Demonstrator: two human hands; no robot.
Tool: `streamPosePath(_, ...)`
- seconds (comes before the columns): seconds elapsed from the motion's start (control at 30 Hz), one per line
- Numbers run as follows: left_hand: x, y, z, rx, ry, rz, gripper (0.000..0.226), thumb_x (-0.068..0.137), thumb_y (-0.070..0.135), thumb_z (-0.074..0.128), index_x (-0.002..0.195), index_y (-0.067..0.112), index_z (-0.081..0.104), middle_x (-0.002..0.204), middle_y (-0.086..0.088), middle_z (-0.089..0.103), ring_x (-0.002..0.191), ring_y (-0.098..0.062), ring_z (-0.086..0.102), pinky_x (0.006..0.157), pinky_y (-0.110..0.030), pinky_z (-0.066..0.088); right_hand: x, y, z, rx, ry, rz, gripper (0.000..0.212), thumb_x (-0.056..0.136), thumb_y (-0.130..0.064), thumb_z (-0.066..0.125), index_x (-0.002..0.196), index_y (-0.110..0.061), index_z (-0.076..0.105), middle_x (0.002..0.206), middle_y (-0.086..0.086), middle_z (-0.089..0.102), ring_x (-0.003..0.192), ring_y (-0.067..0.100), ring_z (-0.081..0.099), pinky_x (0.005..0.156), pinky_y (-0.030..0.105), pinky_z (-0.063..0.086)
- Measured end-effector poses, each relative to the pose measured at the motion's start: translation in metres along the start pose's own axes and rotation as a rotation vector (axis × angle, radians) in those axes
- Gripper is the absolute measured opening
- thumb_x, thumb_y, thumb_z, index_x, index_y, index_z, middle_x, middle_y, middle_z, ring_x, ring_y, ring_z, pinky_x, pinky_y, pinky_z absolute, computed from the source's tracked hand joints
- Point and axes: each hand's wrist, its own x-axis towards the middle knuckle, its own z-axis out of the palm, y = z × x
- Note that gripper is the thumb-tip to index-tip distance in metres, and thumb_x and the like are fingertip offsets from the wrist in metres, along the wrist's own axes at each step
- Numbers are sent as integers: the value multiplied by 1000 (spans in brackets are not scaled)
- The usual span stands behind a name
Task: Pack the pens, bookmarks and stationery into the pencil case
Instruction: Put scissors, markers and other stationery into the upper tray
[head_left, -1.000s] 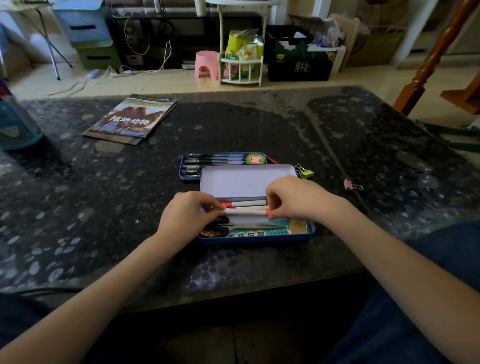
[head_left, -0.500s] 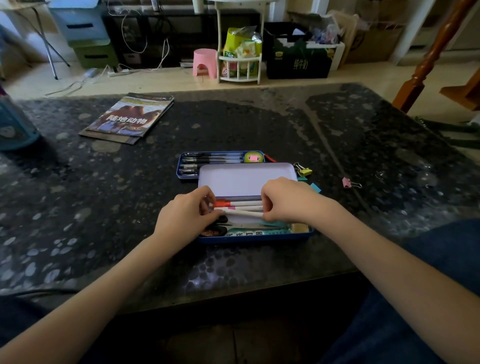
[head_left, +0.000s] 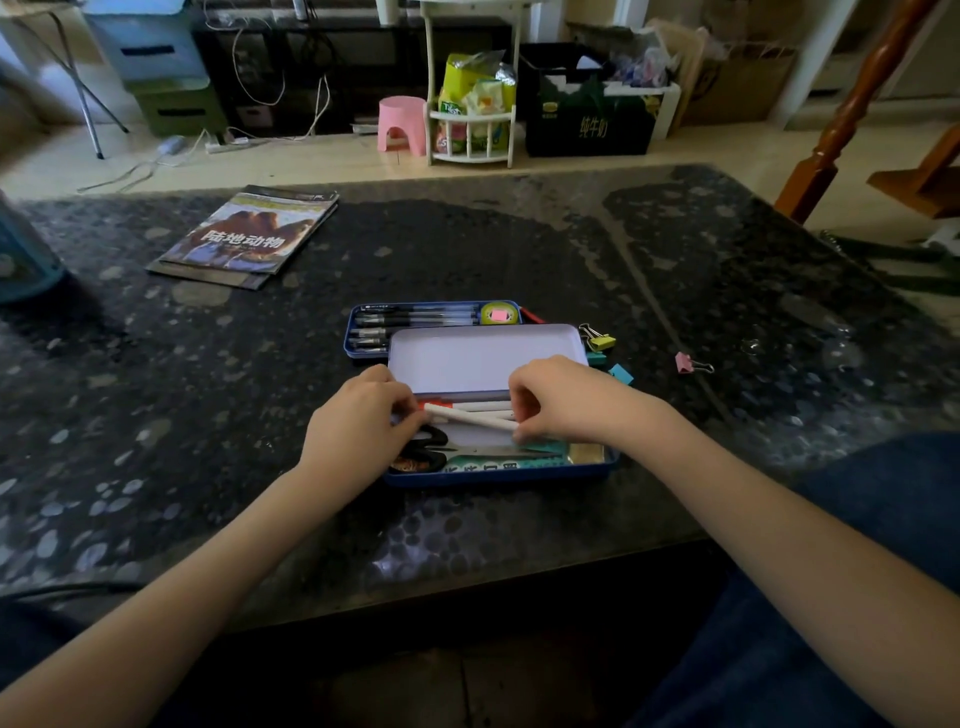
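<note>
Both hands pinched one white pen (head_left: 470, 417) over the open pencil case (head_left: 498, 473); left hand (head_left: 358, 423) at 9 o'clock, right hand (head_left: 566, 397) at 3 o'clock.

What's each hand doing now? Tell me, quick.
Left hand: pinching the white pen's left end.
Right hand: pinching its right end.
</note>
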Motion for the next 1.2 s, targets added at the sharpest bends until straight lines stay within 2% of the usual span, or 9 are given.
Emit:
streamPosePath(0.27,7,-8,-13,-40,-188,61,12,77,37,72,74,33,61,86,11,48,75,-6,49,70,-31,47,-1,1,-2,-11,19,-24,17,74,-32,77,74,-28,61,80,-11,58,74,5,55,64,29,50)
streamPosePath(0.37,9,-13,-13,-61,-191,79,14,75,39,73,72,36,59,83,13,48,73,-3,48,66,-25,43,-3,1,-3,-35,-1,-18,13,77,-31,72,73,-28,60,78,-11,61,71,4,56,55,24,42)
streamPosePath(0.47,10,-15,-17,-133,-222,95,19,68,46,77,74,40,59,79,14,49,70,3,49,58,-12,34,-4,1,-6,-8,-9,-7,11,77,-26,69,71,-28,60,77,-10,62,71,5,57,56,24,42)
streamPosePath(0.6,11,-17,-24,-192,-343,87,34,59,42,84,81,41,58,86,15,48,72,3,49,59,-10,37,-6,1,-12,91,-46,-38,12,78,-22,73,73,-26,63,76,-10,63,71,5,58,60,20,43)
streamPosePath(0.73,9,-14,-22,-142,-356,99,41,59,34,86,82,41,53,91,15,42,75,-2,46,61,-13,33,-9,-1,-16,112,-154,-60,13,75,-28,78,71,-26,66,73,-12,66,71,3,59,60,17,41)
streamPosePath(0.9,8,-13,-23,-108,-368,107,39,61,34,84,86,36,54,92,16,41,77,-4,46,64,-13,33,-10,-5,-15,84,-295,-26,10,79,-25,75,72,-26,68,75,-11,67,73,6,61,62,19,46)
streamPosePath(1.0,6,-11,-25,-116,-343,162,31,63,35,83,85,35,61,88,16,47,77,0,48,64,-12,32,-11,-7,-16,52,-297,3,17,80,-20,75,67,-25,66,71,-11,66,71,5,60,59,18,43)
streamPosePath(1.1,3,-6,-26,-252,-340,215,16,68,33,81,80,36,70,84,12,59,78,3,53,67,-12,38,-12,-8,-17,-2,-285,28,18,79,-21,76,65,-23,65,69,-10,65,67,5,58,54,19,40)
streamPosePath(1.2,1,2,-23,-377,-438,184,9,69,31,80,75,34,74,85,12,66,82,-2,60,73,-20,46,-11,-10,-17,-38,-285,44,14,78,-20,77,68,-20,67,72,-6,67,68,7,60,55,20,43)
